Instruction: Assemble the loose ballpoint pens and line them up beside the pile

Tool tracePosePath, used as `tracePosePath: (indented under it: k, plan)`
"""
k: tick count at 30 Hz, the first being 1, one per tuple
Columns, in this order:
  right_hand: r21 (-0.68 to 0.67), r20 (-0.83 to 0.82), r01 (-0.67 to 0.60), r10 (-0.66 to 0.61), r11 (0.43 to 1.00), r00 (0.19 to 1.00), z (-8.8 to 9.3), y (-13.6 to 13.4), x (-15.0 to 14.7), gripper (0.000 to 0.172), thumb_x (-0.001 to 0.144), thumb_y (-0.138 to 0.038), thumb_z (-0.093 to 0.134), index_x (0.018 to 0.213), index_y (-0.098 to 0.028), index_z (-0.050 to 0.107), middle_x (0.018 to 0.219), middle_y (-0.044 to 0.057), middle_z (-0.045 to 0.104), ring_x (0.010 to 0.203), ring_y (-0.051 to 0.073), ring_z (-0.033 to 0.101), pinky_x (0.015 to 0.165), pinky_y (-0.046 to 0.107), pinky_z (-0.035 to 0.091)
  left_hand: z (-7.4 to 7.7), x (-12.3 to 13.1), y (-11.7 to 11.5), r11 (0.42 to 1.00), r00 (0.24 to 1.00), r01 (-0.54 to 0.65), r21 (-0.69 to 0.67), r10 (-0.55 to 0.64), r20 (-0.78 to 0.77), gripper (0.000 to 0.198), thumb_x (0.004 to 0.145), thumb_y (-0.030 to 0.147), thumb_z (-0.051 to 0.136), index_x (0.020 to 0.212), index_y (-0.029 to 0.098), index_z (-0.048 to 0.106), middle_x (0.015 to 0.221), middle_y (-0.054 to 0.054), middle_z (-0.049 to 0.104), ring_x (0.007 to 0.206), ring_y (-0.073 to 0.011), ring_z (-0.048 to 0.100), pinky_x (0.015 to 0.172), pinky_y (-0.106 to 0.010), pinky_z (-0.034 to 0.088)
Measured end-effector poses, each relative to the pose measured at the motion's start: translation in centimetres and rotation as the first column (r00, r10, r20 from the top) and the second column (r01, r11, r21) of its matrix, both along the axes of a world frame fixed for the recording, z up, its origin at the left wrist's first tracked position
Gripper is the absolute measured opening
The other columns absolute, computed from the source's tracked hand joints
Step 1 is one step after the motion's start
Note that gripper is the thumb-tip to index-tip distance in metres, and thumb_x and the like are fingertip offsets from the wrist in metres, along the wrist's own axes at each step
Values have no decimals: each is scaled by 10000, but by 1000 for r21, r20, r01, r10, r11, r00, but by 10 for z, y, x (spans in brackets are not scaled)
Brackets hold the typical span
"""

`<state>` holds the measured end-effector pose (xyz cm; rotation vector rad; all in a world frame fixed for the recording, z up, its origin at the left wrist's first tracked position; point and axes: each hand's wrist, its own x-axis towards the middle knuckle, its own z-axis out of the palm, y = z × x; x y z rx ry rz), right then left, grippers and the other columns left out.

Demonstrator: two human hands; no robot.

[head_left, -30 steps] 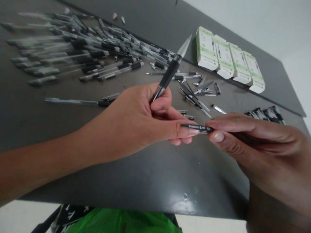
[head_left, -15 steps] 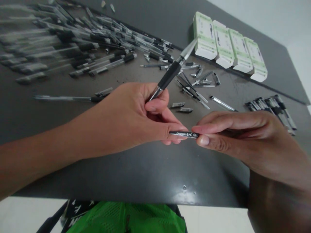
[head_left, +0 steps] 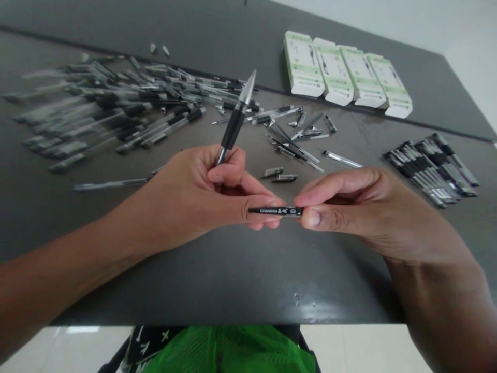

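My left hand (head_left: 217, 189) is closed around a gel pen (head_left: 233, 126) with a black grip, its silver conical tip pointing up and away. The pen's lower end is hidden in the fingers. A small black pen cap (head_left: 275, 211) with white lettering lies level between both hands, my left thumb against its narrow end. My right hand (head_left: 341, 202) pinches the cap's other end between thumb and forefinger. Just beyond the hands, two loose clear-and-black caps (head_left: 285, 177) rest on the table.
A large heap of pens (head_left: 116, 103) spreads over the left of the grey table (head_left: 233, 274). Thin refills (head_left: 295, 145) and pen parts lie scattered mid-table. Several green-and-white boxes (head_left: 334, 72) stand in a row at the back right. A row of pens (head_left: 430, 168) sits at the right.
The view has shifted, so the hands appear a little farther left. Both hands keep the same hold on the pen and the cap.
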<state>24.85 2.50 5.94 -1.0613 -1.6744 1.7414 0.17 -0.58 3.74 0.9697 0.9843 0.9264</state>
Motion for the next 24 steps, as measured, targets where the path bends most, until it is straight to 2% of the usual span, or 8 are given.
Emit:
tracePosePath:
  k: [3, 7, 11, 14, 19, 24]
  plan:
    - [-52, -9, 4, -4, 999, 1000, -4, 1, -1, 158, 812, -301, 979, 919, -393, 908, 922, -50, 887, 828, 146, 851, 807, 255, 706, -3, -1, 0, 1000, 1000, -5, -13, 5, -18, 688, 729, 295, 1039, 638, 240, 360, 867, -79, 878, 683, -207, 842, 542, -177, 640]
    - [-120, -41, 7, -12, 993, 999, -4, 2, 0, 170, 799, -262, 982, 912, -367, 911, 915, -45, 885, 828, 137, 847, 819, 235, 696, -3, 2, -1, 996, 996, 15, -93, -8, 84, 661, 764, 267, 1008, 636, 234, 361, 853, -79, 876, 715, -215, 855, 575, -176, 649]
    - [-174, -93, -12, -4, 985, 996, -5, 3, -1, 188, 802, -224, 975, 924, -353, 913, 934, -43, 888, 877, 145, 855, 880, 247, 696, -2, 4, 0, 993, 993, 23, -113, -10, 119, 616, 771, 166, 970, 633, 235, 374, 817, -65, 869, 716, -200, 853, 570, -144, 627]
    - [-190, -122, -13, -11, 982, 992, -7, 4, -3, 177, 823, -228, 962, 950, -342, 914, 946, -43, 890, 879, 141, 855, 894, 241, 695, -4, 3, 1, 994, 994, 22, -104, -11, 105, 595, 785, 104, 932, 640, 240, 371, 836, -67, 872, 740, -187, 853, 586, -131, 623]
    - [-213, -174, -35, -3, 976, 985, -5, 2, -4, 157, 883, -214, 920, 977, -339, 911, 944, -62, 889, 952, 133, 855, 945, 227, 682, -5, 4, -2, 995, 989, 22, -95, -8, 148, 551, 839, 121, 910, 658, 242, 404, 777, -19, 852, 754, -175, 860, 605, -121, 629]
    - [-159, -236, 55, -92, 986, 967, -13, -5, -10, 137, 943, -270, 886, 1042, -364, 905, 1020, -52, 895, 975, 111, 846, 918, 196, 667, -1, 7, -1, 978, 953, -26, -207, 87, 289, 551, 800, 81, 936, 652, 229, 426, 733, -11, 842, 715, -160, 857, 586, -92, 623]
